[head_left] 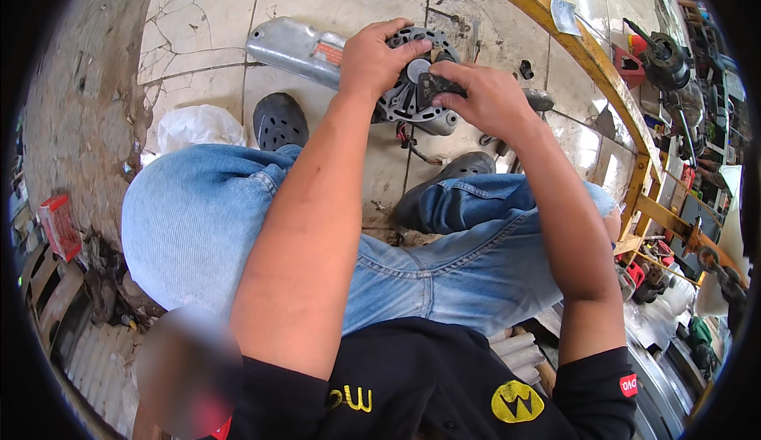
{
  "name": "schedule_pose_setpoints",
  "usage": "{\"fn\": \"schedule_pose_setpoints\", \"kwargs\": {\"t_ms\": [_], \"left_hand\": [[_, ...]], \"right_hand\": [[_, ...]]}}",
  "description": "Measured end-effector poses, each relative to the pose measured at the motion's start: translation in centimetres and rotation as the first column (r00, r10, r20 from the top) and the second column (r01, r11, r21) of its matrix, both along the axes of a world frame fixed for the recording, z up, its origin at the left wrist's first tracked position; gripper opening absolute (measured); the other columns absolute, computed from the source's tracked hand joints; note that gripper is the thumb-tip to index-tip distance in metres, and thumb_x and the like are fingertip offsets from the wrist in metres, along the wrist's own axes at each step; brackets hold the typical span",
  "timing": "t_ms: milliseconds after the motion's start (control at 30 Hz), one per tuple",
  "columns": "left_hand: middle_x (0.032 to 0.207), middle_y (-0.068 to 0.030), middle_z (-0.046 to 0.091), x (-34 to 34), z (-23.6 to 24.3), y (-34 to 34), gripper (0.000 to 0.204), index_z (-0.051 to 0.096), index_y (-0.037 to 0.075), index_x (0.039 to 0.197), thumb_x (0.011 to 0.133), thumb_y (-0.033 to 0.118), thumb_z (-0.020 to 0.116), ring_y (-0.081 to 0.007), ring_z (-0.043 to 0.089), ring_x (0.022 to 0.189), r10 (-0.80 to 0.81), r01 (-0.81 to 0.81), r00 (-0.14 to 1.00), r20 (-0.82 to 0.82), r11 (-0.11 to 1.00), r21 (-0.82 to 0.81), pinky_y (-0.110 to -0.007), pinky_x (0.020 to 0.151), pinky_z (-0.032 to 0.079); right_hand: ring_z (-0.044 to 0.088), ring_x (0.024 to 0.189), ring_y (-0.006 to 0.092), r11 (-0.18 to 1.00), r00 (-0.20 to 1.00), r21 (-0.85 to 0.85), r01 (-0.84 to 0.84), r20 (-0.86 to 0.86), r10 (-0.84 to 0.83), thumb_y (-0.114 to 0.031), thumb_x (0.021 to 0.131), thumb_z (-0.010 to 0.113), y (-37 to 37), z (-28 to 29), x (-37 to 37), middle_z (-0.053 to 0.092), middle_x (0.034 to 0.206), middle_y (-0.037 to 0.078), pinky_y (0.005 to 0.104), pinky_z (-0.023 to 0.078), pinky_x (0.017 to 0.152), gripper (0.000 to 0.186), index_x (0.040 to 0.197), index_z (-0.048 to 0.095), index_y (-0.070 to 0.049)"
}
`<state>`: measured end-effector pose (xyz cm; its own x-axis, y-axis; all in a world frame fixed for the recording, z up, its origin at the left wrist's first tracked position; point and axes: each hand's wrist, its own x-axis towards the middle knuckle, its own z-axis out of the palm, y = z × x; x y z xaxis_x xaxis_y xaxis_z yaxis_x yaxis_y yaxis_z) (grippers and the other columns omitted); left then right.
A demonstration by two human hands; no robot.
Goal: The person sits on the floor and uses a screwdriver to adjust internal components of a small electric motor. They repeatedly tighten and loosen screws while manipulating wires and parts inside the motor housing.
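A round grey alternator (403,107) with slotted vents sits on the tiled floor in front of me, between my feet. My left hand (379,55) grips its far left rim, with fingers and thumb closed over the casing. In my right hand (483,95) I pinch a dark, flat, blocky piece (432,89) against the alternator's face, near its centre. My fingers partly hide that piece, and I cannot tell whether it is fixed there. Loose wires (414,145) lie just below the alternator.
A long silver metal cover (289,44) extends left from beneath my left arm. A yellow steel frame (587,44) curves along the right, with machine parts (666,59) beyond it. A white plastic bag (198,127) lies beside my left shoe (280,120). Small dark bits dot the far tiles.
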<state>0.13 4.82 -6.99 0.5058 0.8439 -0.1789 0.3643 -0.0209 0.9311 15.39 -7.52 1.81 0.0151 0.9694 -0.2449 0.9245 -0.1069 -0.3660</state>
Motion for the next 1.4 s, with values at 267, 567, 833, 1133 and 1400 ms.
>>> {"fn": "schedule_pose_setpoints", "kwargs": {"t_ms": [267, 567, 833, 1133, 1400], "left_hand": [[0.115, -0.0143, 0.074, -0.1, 0.7, -0.1, 0.062, 0.073, 0.008, 0.12, 0.075, 0.049, 0.085, -0.0241, 0.069, 0.106, -0.01, 0.01, 1.0, 0.009, 1.0, -0.011, -0.033, 0.094, 0.051], [0.116, -0.0154, 0.073, -0.2, 1.0, -0.1, 0.061, 0.073, 0.007, 0.119, 0.075, 0.048, 0.085, -0.0247, 0.069, 0.107, -0.021, 0.022, 1.0, 0.017, 0.998, -0.052, -0.033, 0.093, 0.051], [0.112, -0.014, 0.074, 0.0, 0.2, 0.0, 0.061, 0.073, 0.007, 0.119, 0.075, 0.047, 0.086, -0.023, 0.069, 0.103, -0.005, 0.005, 1.0, 0.011, 1.0, -0.008, -0.033, 0.092, 0.051], [0.111, -0.0131, 0.075, -0.1, -0.1, 0.0, 0.06, 0.073, 0.007, 0.12, 0.076, 0.045, 0.085, -0.0217, 0.069, 0.101, 0.002, -0.001, 1.0, 0.028, 1.0, -0.024, -0.032, 0.091, 0.051], [0.109, -0.0123, 0.075, 0.1, -0.3, 0.0, 0.059, 0.073, 0.007, 0.12, 0.076, 0.044, 0.086, -0.0203, 0.069, 0.099, -0.002, 0.002, 1.0, 0.012, 1.0, -0.011, -0.031, 0.09, 0.052]], "right_hand": [[0.068, 0.092, 0.0346, 0.999, 0.999, 0.02, -0.047, 0.003, 0.047, -0.035, 0.089, 0.07, 0.4, 0.1, 0.0, 0.071, 0.1, 0.007, 0.0465, 0.053, 0.073, 0.037, 0.124, 0.064, -0.024], [0.068, 0.092, 0.0342, 0.998, 0.999, -0.047, -0.047, -0.002, 0.047, -0.033, 0.088, 0.071, 0.5, 0.7, -0.2, 0.072, 0.1, 0.007, 0.0468, 0.053, 0.074, 0.037, 0.124, 0.064, -0.024], [0.068, 0.093, 0.033, 0.998, 0.999, -0.033, -0.051, -0.017, 0.05, -0.032, 0.088, 0.072, 0.7, 0.9, 0.0, 0.071, 0.1, 0.007, 0.0464, 0.053, 0.075, 0.035, 0.121, 0.064, -0.023], [0.068, 0.093, 0.0327, 0.997, 0.998, -0.054, -0.061, 0.022, 0.062, -0.032, 0.088, 0.071, 0.9, 1.5, -0.5, 0.071, 0.099, 0.007, 0.0463, 0.053, 0.075, 0.034, 0.121, 0.065, -0.023], [0.068, 0.093, 0.0333, 0.999, 0.999, 0.016, -0.03, 0.017, 0.03, -0.031, 0.088, 0.072, 0.7, 0.8, -0.4, 0.071, 0.098, 0.007, 0.047, 0.052, 0.074, 0.034, 0.12, 0.066, -0.023]]}}
